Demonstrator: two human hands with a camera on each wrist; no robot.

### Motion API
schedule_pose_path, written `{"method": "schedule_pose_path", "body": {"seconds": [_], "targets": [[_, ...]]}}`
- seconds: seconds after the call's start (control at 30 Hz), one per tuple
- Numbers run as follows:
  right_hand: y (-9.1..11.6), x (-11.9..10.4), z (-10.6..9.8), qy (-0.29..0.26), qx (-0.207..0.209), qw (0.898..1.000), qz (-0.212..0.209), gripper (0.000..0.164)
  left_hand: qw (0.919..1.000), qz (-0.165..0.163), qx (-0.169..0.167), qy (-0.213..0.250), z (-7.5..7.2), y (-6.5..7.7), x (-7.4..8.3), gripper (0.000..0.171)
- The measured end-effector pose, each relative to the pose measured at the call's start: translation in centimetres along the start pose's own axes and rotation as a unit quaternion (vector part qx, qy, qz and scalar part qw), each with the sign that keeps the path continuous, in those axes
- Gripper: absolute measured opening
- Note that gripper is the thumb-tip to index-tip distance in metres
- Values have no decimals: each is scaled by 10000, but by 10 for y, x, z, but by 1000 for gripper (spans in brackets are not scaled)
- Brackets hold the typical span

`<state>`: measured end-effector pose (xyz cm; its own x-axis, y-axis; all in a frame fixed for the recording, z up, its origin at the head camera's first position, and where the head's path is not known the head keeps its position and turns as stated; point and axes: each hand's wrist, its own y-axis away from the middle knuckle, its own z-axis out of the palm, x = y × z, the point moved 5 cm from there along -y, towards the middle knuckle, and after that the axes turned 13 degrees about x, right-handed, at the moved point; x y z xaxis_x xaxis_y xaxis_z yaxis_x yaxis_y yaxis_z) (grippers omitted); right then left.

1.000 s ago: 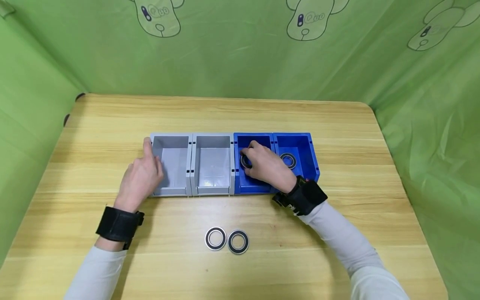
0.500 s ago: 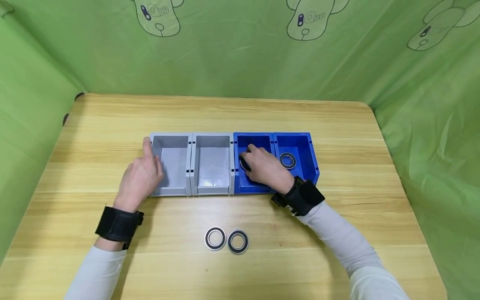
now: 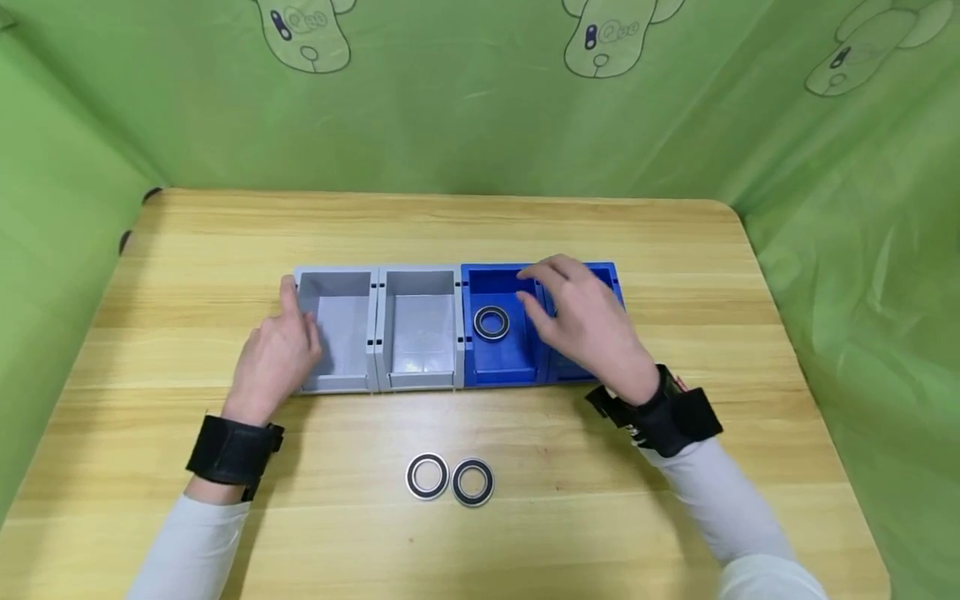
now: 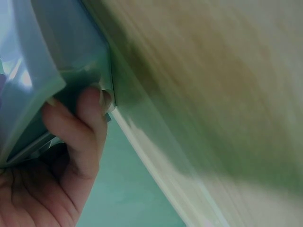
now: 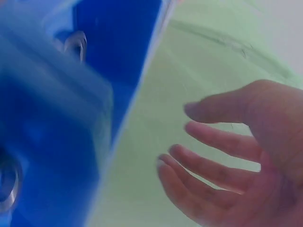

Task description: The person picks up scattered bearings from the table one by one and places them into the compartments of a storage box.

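Observation:
My left hand (image 3: 276,358) holds the side wall of the leftmost grey bin (image 3: 337,383), its index finger along the outside. In the left wrist view its curled fingers (image 4: 71,127) are against that bin. My right hand (image 3: 588,321), fingers spread and slightly bent, hovers over the right blue bin (image 3: 603,271) with nothing in it. A bearing (image 3: 491,323) with a black seal lies in the left blue bin (image 3: 502,379). The right blue bin's bearing (image 5: 7,184) is mostly covered by my hand in the head view but shows blurred in the right wrist view.
A second grey bin (image 3: 422,382) stands between the first one and the blue bins, all in one row. Two more bearings, a left one (image 3: 427,477) and a right one (image 3: 472,482), lie side by side on the wooden table (image 3: 360,533). Green cloth (image 3: 465,125) surrounds the table.
My right hand has let go of the bearing in the left blue bin and moved right, its fingers spreading. The left hand stays at the grey bin.

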<state>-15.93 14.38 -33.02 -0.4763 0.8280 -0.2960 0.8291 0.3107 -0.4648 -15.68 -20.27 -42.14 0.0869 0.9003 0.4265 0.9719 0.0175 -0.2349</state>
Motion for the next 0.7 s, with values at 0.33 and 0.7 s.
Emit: {"method": "schedule_pose_path", "body": {"seconds": [0.33, 0.7], "targets": [[21, 58, -34, 196, 1203, 9859, 1146, 40, 9999, -98, -79, 66, -2, 2, -2, 61], [59, 101, -6, 523, 79, 9635, 2624, 66, 10000, 62, 41, 55, -1, 1, 1, 60]]}}
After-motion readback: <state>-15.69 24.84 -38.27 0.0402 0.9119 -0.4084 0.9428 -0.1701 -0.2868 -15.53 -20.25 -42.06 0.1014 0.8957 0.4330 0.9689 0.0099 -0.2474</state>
